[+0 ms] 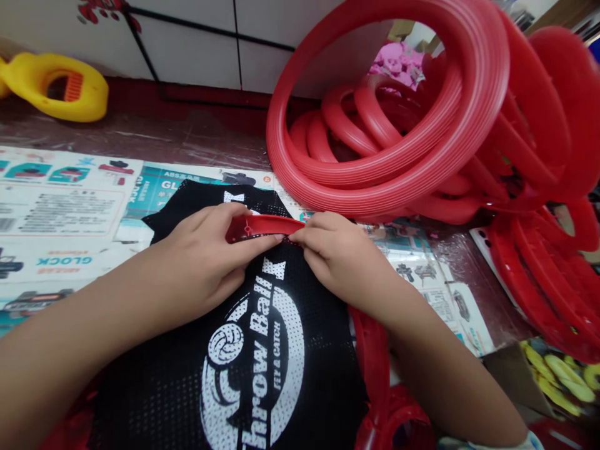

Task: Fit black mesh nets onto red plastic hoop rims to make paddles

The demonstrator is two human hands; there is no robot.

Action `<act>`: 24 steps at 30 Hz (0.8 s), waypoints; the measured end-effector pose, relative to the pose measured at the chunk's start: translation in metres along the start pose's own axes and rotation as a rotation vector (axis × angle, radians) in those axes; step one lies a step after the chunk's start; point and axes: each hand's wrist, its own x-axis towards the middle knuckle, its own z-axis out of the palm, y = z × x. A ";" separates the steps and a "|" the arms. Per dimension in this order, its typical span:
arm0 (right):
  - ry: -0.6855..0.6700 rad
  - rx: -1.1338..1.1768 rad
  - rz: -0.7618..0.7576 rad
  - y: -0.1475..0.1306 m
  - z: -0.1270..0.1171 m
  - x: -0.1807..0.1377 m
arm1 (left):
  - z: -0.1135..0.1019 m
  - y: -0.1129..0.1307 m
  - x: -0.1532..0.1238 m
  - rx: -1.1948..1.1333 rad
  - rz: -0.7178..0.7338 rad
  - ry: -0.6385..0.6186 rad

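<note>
Black mesh fabric [178, 375] with white "Throw Ball" print spreads in front of me, its far end lying on printed cardboard. Both hands meet on a curved red plastic rim [274, 224] that runs across the fabric. My left hand [210, 250] grips the rim's left part, with its thumb stretched along the near edge. My right hand [335, 247] pinches at the rim's right end, fingertips touching the mesh beside the left thumb. What exactly the right fingertips hold is hidden. More red plastic [375, 356] shows beneath the fabric on the right.
Ribbed red rings [389, 187] are piled at the back right, with more red frames [553, 281] beside them. A yellow plastic piece [70, 87] lies at the far left by the tiled wall [197, 59]. A cardboard box [510, 378] of yellow parts stands at lower right.
</note>
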 end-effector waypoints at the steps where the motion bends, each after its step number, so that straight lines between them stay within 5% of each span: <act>1: -0.004 -0.046 -0.029 0.000 0.000 -0.001 | 0.001 0.000 0.000 -0.006 0.002 0.011; 13: 0.003 -0.246 -0.219 -0.007 -0.003 -0.005 | -0.002 0.000 0.000 0.059 -0.033 -0.005; 24: 0.004 0.188 0.108 -0.005 -0.013 0.000 | -0.004 0.002 0.000 0.055 -0.082 -0.035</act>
